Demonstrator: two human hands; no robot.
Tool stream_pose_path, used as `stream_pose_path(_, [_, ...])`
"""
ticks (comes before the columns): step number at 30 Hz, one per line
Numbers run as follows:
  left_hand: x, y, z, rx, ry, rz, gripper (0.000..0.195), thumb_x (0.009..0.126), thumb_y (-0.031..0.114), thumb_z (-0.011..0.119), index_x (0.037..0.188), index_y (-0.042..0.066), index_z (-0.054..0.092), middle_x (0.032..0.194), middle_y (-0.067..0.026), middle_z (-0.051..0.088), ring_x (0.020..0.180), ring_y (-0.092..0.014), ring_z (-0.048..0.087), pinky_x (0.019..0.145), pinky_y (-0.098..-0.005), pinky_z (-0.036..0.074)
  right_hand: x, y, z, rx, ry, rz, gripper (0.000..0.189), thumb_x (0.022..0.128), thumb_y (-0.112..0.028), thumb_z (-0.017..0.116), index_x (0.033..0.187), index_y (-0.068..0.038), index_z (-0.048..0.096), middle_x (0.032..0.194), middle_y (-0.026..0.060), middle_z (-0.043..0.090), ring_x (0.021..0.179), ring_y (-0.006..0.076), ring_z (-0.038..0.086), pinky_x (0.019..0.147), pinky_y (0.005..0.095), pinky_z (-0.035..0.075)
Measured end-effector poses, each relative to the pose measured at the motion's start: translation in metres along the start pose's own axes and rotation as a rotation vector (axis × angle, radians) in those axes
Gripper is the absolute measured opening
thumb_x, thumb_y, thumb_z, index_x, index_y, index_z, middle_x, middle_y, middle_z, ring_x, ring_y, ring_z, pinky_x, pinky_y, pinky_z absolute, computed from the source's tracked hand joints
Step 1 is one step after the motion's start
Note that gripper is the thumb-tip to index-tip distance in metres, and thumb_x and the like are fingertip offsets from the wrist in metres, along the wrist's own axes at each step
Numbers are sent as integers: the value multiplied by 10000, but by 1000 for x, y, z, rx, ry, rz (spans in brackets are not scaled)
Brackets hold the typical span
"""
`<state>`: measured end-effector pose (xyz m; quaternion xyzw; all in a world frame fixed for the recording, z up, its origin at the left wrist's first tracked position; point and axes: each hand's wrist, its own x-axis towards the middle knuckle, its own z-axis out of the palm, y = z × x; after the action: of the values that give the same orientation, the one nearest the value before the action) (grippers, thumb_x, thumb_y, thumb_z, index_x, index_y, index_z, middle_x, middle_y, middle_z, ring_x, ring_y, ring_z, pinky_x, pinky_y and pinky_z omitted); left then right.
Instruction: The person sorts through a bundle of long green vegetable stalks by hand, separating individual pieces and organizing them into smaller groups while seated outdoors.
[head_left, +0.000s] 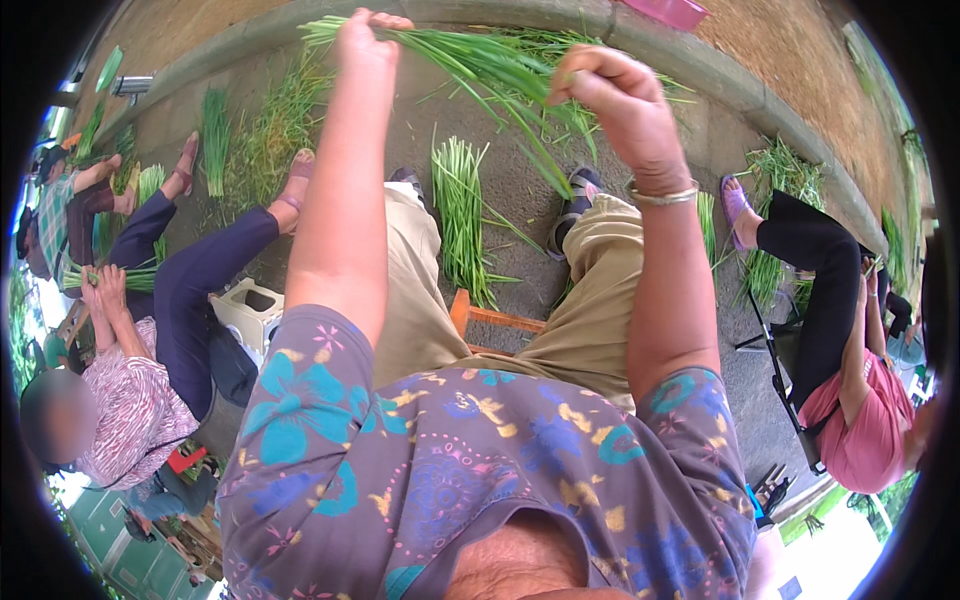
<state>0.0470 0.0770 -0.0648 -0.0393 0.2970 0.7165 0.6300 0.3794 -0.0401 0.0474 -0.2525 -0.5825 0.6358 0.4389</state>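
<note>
My left hand (367, 45) grips a bunch of long green chives (480, 60) by its pale stem ends, held out in front of me. The leaves fan to the right and droop. Beside their tips is my right hand (622, 105), its fingers curled and the thumb pressed to the forefinger. A small bit of green shows at that pinch; the rest of its grasp is hidden. On the pavement between my feet lies a neat pile of chives (461, 210), pale ends pointing away from me.
A wooden stool (499, 321) shows between my legs. Loose leaf litter (281, 112) lies along the concrete kerb (720, 67). A pink basin (667, 11) stands beyond. Seated people flank me, one in a patterned shirt (139, 405) holding chives, another in pink (859, 427). A white plastic stool (251, 307) stands left.
</note>
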Motion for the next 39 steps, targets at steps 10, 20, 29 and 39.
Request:
stream_pose_path(10, [-47, -2, 29, 20, 263, 232, 175, 927, 158, 427, 847, 8, 385, 748, -146, 438, 635, -277, 470, 634, -492, 493, 9, 27, -78, -1101, 798, -92, 212, 787, -210, 642, 897, -30, 662, 784, 63, 614, 691, 129, 562, 667, 284, 464])
stream_pose_path(20, [-50, 6, 30, -41, 307, 267, 144, 939, 162, 410, 936, 26, 362, 775, -107, 428, 642, -222, 435, 662, -472, 487, 8, 15, -44, -660, 796, -237, 171, 783, -177, 684, 807, -16, 633, 707, 17, 614, 634, 68, 549, 608, 226, 460])
stream_pose_path(29, [-52, 6, 32, -97, 328, 285, 168, 947, 163, 405, 1022, 29, 337, 813, -99, 424, 655, -225, 448, 642, -463, 495, -7, 26, 51, -930, 144, -189, 211, 792, -216, 600, 719, -19, 587, 683, 112, 565, 623, 296, 578, 616, 374, 493])
stream_pose_path(39, [-54, 15, 32, -126, 309, 308, 134, 932, 134, 394, 964, 17, 339, 806, -108, 422, 679, -227, 445, 647, -467, 499, 3, 43, 14, -1321, 32, 656, 241, 741, -186, 577, 936, -66, 650, 924, 152, 653, 918, 301, 621, 786, 379, 495])
